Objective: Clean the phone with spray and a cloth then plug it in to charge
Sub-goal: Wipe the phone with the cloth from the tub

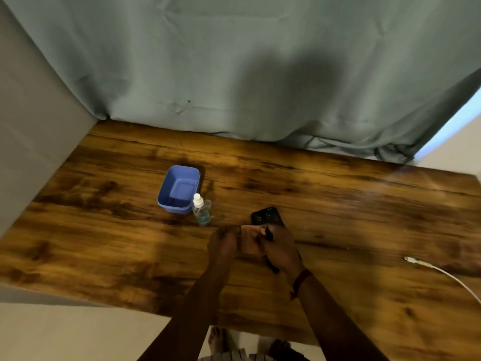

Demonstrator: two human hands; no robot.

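Note:
A black phone (pixel 266 216) lies on the wooden table (pixel 104 243), its near end hidden under my hands. Between both hands a tan cloth (pixel 249 241) is stretched over the phone's near part. My left hand (pixel 224 243) pinches the cloth's left edge with curled fingers. My right hand (pixel 279 250) grips its right side, with a dark strip showing beside the fingers. A small clear spray bottle (pixel 201 210) with blue liquid and a white cap stands upright left of the phone. A white charging cable (pixel 440 272) lies at the table's right, plug end pointing left.
A blue plastic tub (pixel 179 188) sits just behind the spray bottle. A grey-green curtain (pixel 260 74) hangs along the table's far edge. A grey wall (pixel 31 139) borders the left. Bare feet (pixel 218 340) show below the near table edge.

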